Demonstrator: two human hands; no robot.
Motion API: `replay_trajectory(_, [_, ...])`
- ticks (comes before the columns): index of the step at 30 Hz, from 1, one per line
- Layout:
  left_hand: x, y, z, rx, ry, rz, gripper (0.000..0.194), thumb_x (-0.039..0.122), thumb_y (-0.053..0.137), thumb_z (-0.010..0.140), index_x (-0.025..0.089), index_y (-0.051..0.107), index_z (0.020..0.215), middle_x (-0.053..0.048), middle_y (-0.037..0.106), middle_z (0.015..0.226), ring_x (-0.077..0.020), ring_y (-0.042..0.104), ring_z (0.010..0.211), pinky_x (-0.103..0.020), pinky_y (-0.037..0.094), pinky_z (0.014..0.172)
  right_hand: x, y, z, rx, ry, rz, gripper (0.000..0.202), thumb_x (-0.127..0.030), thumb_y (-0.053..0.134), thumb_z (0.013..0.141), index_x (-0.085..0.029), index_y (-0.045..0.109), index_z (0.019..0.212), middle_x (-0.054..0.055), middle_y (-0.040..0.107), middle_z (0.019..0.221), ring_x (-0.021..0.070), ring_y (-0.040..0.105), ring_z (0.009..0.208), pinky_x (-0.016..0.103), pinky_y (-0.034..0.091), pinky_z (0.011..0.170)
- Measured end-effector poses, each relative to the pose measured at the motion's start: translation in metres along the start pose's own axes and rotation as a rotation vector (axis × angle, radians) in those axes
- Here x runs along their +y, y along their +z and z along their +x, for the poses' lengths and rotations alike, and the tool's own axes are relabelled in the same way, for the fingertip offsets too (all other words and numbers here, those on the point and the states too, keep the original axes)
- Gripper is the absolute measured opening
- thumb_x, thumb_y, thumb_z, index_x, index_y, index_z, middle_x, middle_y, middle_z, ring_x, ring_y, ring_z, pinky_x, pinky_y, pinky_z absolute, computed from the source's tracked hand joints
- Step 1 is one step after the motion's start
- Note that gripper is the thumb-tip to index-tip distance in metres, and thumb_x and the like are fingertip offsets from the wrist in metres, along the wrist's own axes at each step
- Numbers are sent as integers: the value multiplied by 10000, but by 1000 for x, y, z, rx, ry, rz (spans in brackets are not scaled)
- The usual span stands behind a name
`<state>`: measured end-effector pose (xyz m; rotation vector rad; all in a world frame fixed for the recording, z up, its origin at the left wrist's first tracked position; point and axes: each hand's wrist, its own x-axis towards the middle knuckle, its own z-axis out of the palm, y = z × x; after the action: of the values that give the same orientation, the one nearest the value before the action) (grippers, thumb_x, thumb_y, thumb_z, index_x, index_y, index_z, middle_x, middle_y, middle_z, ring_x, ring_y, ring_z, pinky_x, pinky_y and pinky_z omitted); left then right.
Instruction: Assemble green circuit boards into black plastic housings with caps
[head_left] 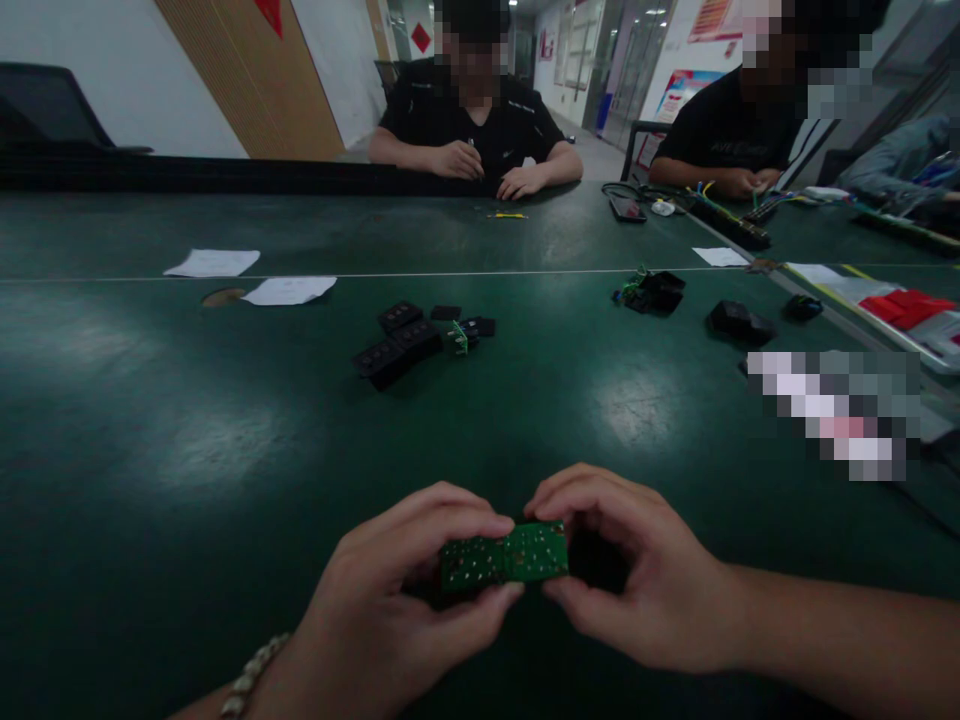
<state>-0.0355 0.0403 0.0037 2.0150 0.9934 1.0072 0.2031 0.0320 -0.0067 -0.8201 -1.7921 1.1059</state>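
Note:
A small green circuit board (517, 556) with rows of solder points facing me is held between both hands, above the near part of the table. My left hand (420, 570) pinches its left part, thumb below and fingers above. At the board's right end, my right hand (630, 560) has its fingertips on the top edge and its thumb at the bottom corner. Whatever lies behind the board is hidden. Farther off lie several black rectangular housings (405, 340), with a small green board with black parts (462, 335) beside them.
The dark green table (225, 430) has a pale seam across it. Two paper sheets (291, 290) lie at left. On the right are black parts with green wires (651, 292), a black object (741, 322) and a red item (907, 308). People sit across the table.

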Motion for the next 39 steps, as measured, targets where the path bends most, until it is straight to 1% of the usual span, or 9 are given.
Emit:
replay_trajectory(6, [3,0,2,12,-10,-4,401,40,821,722,278,784,1042,15,776,945,-105,726,629,-146,547,500,1,0,0,-3,10,7,437,-73,765,789,-185,663,1199,97,695,1134,206,704,955,335,605,776])
replay_trajectory(12, [2,0,0,17,4,-3,411,34,807,725,283,780,1051,4,777,955,-136,754,688,-172,599,565,2,0,0,-4,19,9,437,-72,764,784,-192,665,1191,96,688,1130,212,701,960,342,610,781])
replay_trajectory(16, [3,-1,1,18,2,10,402,29,811,719,279,781,1032,9,771,940,-133,744,674,-221,645,650,1,-1,0,-12,18,11,438,-72,758,791,-188,661,1201,100,686,1136,211,700,957,346,607,781])
replay_trajectory(21, [4,-1,3,14,4,4,406,26,814,719,276,778,1037,14,773,952,-135,768,740,-198,635,675,1,-1,1,-7,7,-4,426,-78,760,792,-176,661,1196,103,688,1118,210,699,944,341,595,761])
replay_trajectory(23, [4,0,2,11,-2,7,419,24,817,720,282,776,1048,20,772,968,-123,762,727,-193,633,684,1,-1,2,-7,8,-3,421,-78,754,797,-178,660,1195,101,687,1116,206,698,933,338,593,754])
replay_trajectory(26, [3,0,1,14,-5,14,433,19,815,718,283,777,1059,19,774,979,-109,751,693,-170,614,633,2,-1,1,-10,16,-3,422,-73,748,801,-187,658,1198,96,685,1124,202,696,933,341,596,768])
replay_trajectory(29, [3,-1,1,19,5,15,427,20,816,710,280,779,1047,15,778,963,-117,756,701,-157,593,583,2,-1,1,-7,25,-8,424,-65,748,797,-194,661,1191,92,687,1124,203,695,941,341,598,772])
replay_trajectory(34, [5,-1,3,16,5,2,412,24,814,715,281,776,1035,14,770,949,-136,769,732,-202,636,672,2,-1,1,-7,17,-5,421,-65,753,795,-185,664,1188,98,688,1117,208,701,934,343,598,763])
replay_trajectory(39, [4,0,2,12,-6,0,398,33,801,728,279,782,1040,2,776,952,-120,741,652,-154,566,506,0,0,1,-4,20,-11,399,-71,757,799,-187,670,1171,94,687,1107,206,699,930,341,595,759])
